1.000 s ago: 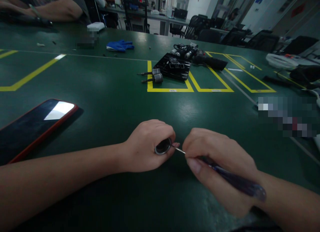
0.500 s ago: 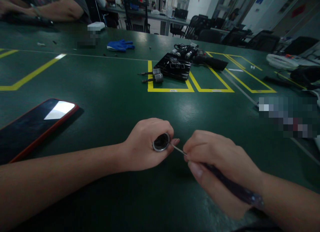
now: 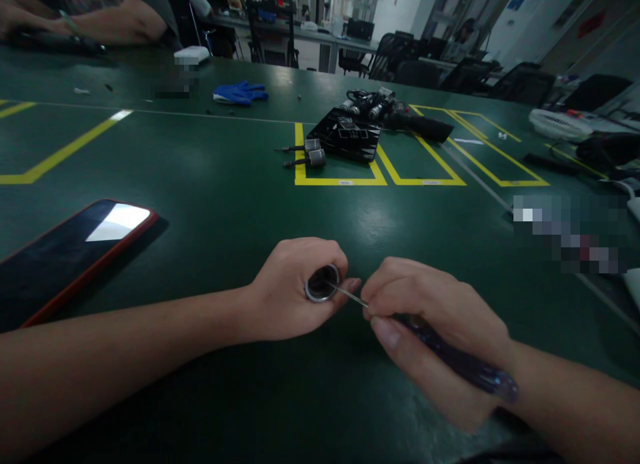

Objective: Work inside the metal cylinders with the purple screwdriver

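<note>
My left hand (image 3: 295, 294) is wrapped around a metal cylinder (image 3: 322, 299), its round open end facing me and its dark inside showing. The rest of the cylinder is hidden in my fist. My right hand (image 3: 430, 311) grips a screwdriver (image 3: 457, 365) with a dark, glossy, see-through handle. Its thin metal shaft (image 3: 354, 296) points left, and the tip reaches over the rim into the cylinder's mouth. What the tip touches inside is too dark to tell.
A phone (image 3: 65, 261) in a red case lies at left. Farther back are a blue glove (image 3: 241, 93), two small metal parts with shafts (image 3: 313, 159), a black shiny bag (image 3: 345, 134), a cable bundle (image 3: 373, 103) and yellow tape outlines (image 3: 340, 182). Another person's arm (image 3: 120, 24) rests across the table.
My right hand has shifted slightly left and up, and the screwdriver tip has moved from the cylinder's rim into its opening. My left hand stays almost still.
</note>
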`<state>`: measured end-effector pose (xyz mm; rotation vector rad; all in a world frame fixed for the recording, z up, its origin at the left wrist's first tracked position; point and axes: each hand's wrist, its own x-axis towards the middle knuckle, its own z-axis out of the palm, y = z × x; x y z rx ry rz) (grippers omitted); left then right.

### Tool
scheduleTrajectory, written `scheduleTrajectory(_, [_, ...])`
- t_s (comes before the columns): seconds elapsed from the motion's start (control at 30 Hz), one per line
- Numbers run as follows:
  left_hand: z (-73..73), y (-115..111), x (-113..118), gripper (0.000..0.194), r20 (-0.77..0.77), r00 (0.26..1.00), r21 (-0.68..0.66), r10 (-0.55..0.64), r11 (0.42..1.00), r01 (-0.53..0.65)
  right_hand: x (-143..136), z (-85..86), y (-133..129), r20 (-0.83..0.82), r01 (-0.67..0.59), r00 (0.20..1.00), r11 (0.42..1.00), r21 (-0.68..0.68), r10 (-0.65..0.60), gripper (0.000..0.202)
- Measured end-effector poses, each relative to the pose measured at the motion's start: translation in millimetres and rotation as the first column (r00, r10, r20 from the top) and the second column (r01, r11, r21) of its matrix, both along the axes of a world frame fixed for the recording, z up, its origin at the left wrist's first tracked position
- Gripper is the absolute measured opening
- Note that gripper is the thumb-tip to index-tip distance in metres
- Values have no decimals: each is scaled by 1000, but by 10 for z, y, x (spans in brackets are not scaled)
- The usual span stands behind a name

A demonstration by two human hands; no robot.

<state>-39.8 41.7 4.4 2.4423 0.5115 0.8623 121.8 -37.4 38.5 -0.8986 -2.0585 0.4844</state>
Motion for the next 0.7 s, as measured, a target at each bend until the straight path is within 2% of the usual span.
scheduleTrajectory(0.1, [17,-2,-10,15,2,1000,-6,1,1000,-1,-16,41,-12,-67,102,992,993,-52,-106,16])
scheduleTrajectory(0.2, [24,-5,-21,13,0,1000,3,10,1000,-10,-26,99,-32,-7,180,983,979,-99,-182,14])
scheduleTrajectory(0.33, [15,-6,-35,14,5,1000,15,18,1000,-18,-57,177,-77,66,188,981,978,-89,-183,15])
scheduleTrajectory(0.5, [10,-9,-43,15,36,999,44,8,999,-10,-94,240,-140,25,229,974,971,-75,-227,15])
scheduleTrajectory(0.7, [14,-35,-31,14,53,998,45,16,999,-18,-93,194,-119,-13,222,974,968,-117,-225,11])
